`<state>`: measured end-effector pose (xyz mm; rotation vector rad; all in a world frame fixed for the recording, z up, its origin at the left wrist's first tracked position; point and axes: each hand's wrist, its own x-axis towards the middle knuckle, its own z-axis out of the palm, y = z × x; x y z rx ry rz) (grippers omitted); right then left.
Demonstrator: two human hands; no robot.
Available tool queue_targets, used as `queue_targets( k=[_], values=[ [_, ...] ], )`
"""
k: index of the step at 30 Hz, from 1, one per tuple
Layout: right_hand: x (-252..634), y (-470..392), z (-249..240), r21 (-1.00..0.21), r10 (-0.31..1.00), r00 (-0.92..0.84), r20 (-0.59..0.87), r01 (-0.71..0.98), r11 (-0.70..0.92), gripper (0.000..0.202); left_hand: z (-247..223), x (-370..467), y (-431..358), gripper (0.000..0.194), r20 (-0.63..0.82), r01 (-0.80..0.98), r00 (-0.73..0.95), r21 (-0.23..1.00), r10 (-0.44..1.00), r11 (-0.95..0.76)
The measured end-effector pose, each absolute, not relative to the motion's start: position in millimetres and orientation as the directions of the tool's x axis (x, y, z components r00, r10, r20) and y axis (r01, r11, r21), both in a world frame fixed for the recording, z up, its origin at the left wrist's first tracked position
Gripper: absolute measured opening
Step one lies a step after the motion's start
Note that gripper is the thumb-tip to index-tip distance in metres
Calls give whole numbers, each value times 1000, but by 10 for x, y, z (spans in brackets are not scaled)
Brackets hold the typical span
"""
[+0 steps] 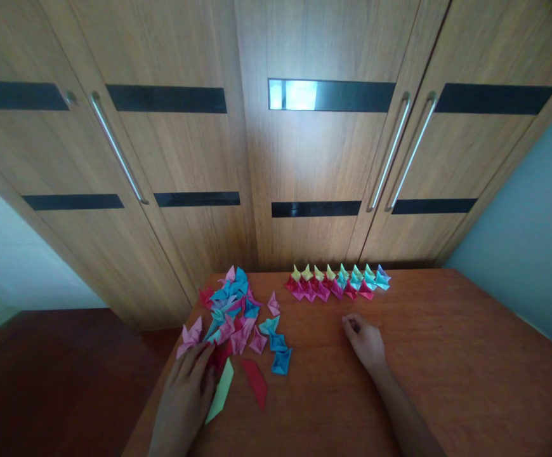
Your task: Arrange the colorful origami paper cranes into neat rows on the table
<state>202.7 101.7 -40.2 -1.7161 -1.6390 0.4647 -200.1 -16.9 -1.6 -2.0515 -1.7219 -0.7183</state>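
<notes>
Left hand: The left hand (184,395) is lying at lower left, its fingers bending over a red folded paper piece (223,355); whether they are gripping it, I cannot tell.
Right hand: The right hand (367,343) is resting right of centre, fingers curling closed, nothing showing between them.
Origami pile: The mixed pile (231,291) is sitting left of lower centre, its pieces overlapping; lifting one could drag its neighbours along.
Table edge: Pink folded pieces (191,334) are lying close to the tabletop's (447,362) left edge; an outward push by the left hand could drop them.
Flat strips: A green strip (220,392) and a red strip (256,383) are lying at bottom centre-left; a dragging palm could crease the green one.
Origami rows: Pointed units (321,289) are standing close together at centre right; a sleeve-height bump could topple several.
</notes>
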Motion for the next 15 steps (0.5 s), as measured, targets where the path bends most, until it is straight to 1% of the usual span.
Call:
queue_targets(
  k=[9, 15],
  values=[
    [2027, 1024, -403, -693, 970, 128, 206, 719, 52, 32, -25, -1997, -154, 28, 634, 973, 110, 88, 765, -212],
    [2027, 1019, -395, -694, 971, 118, 207, 717, 60, 32, -58, -2022, -170, 27, 603, 969, 86, 135, 793, -208]
  ],
)
